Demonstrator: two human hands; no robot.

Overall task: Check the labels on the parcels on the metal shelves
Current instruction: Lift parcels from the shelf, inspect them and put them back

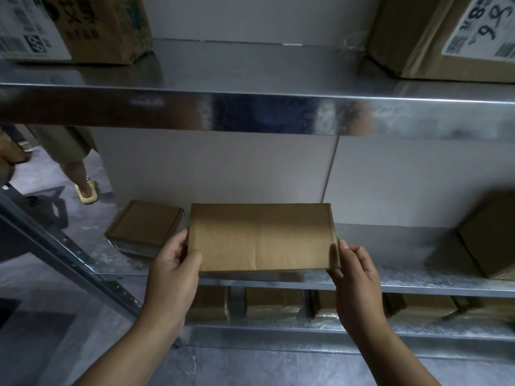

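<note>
Gripping opposite short ends of a flat rectangular brown cardboard parcel, both hands were closed on it; the left hand pinched the left end between thumb and curled fingers, and the right hand did the same at the right end; the parcel sat between the two hands, over the front part of the shiny galvanised metal middle shelf, and whether it rested on the metal or was lifted just clear could not be told; its upward face was plain cardboard with a centre seam, and no label showed on it. Just beyond the left hand lay a smaller flat brown cardboard box on the same shelf, close beside the held parcel; well off to the right of the right hand stood a larger brown carton, partly cut by the frame edge. Below both hands, a row of small brown boxes stood on the lower shelf. Above the hands, on the upper metal shelf, sat a printed brown carton with a white label to the left, and another brown carton bearing a white label with handwritten numbers to the right. Far left of the left hand, a bystander's leg in a yellow slipper stood on the grey floor.
</note>
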